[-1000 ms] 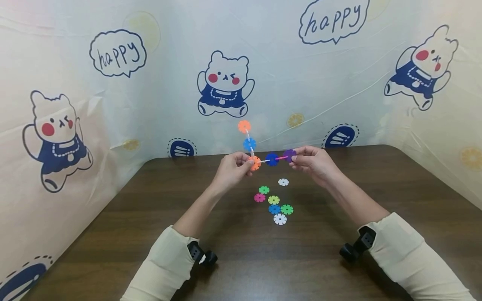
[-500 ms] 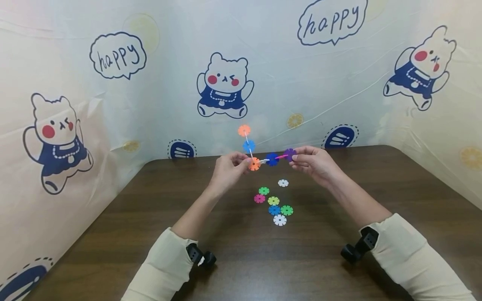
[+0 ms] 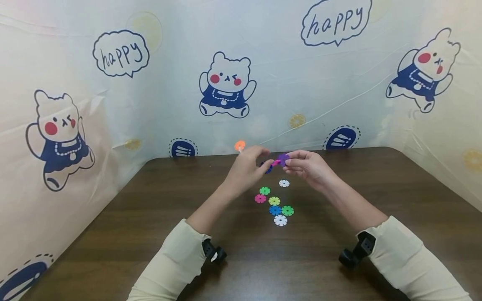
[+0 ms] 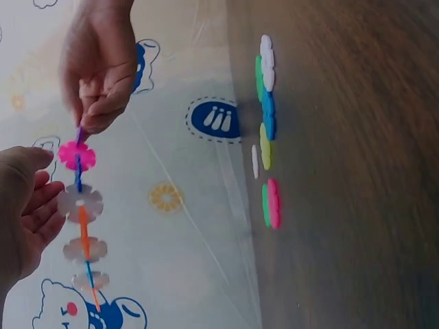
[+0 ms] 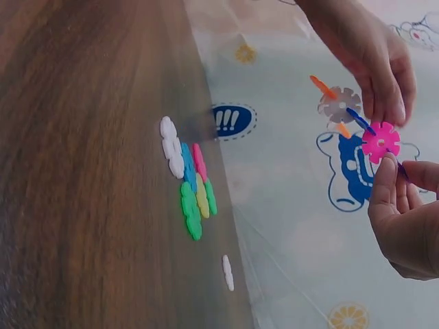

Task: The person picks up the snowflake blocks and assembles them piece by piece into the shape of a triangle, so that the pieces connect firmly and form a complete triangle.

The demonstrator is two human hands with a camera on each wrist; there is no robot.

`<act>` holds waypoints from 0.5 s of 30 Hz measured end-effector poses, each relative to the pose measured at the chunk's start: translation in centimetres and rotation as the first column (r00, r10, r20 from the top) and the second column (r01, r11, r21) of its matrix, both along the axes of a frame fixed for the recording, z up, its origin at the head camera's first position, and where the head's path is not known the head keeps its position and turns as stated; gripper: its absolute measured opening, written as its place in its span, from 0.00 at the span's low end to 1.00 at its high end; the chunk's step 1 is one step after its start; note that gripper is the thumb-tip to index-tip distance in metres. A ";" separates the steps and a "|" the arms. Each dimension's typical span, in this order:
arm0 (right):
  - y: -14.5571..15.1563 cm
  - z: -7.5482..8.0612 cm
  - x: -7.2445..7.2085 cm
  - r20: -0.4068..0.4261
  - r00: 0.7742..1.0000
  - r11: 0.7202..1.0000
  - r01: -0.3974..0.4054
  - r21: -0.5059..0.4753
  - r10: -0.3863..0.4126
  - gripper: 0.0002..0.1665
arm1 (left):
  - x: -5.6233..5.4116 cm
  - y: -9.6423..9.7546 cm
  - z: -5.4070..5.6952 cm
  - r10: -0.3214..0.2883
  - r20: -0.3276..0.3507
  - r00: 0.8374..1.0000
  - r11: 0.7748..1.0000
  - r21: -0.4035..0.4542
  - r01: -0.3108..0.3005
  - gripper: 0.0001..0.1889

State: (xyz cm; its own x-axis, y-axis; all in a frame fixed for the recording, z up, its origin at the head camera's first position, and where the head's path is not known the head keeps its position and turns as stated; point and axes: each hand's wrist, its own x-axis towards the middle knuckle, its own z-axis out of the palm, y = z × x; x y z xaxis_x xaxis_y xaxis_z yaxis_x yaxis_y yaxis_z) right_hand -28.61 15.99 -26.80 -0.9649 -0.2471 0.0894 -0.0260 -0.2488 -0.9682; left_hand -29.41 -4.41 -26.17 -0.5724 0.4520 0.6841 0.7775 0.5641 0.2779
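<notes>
Soft, diffuse light; hazy wrist views
Faint shadows and a dull sheen mark the wooden tabletop (image 3: pixel 263 259); fine detail is soft in both wrist pictures.

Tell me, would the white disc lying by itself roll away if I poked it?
Probably not: the white disc lies flat on the table, so it'd more likely slide. It looks thin in both wrist views, so it's likely light. Its edge is notched, so it may be less slippery to pinch.
</notes>
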 end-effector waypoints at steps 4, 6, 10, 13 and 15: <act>-0.5 0.1 0.3 -0.017 1.000 1.000 -0.022 0.004 0.022 0.08 | 0.0 0.4 -0.2 0.014 0.031 0.999 0.998 -0.056 -0.012 0.12; -0.6 0.2 0.5 -0.020 0.999 1.000 -0.027 0.015 0.027 0.07 | 0.0 0.4 -0.4 0.018 0.042 0.999 0.998 -0.062 -0.016 0.10; -0.8 0.3 0.6 -0.011 0.999 0.999 -0.036 0.035 0.036 0.05 | 0.1 0.3 -0.6 0.025 0.050 0.998 0.998 -0.053 -0.022 0.08; -0.9 0.4 0.7 -0.006 0.999 0.998 -0.041 0.039 0.041 0.05 | 0.1 0.3 -0.8 0.021 0.041 0.999 0.999 -0.043 -0.019 0.07; -0.9 0.4 0.7 -0.007 0.999 0.998 -0.042 0.044 0.042 0.05 | 0.1 0.2 -0.9 0.019 0.032 0.999 0.999 -0.042 -0.017 0.07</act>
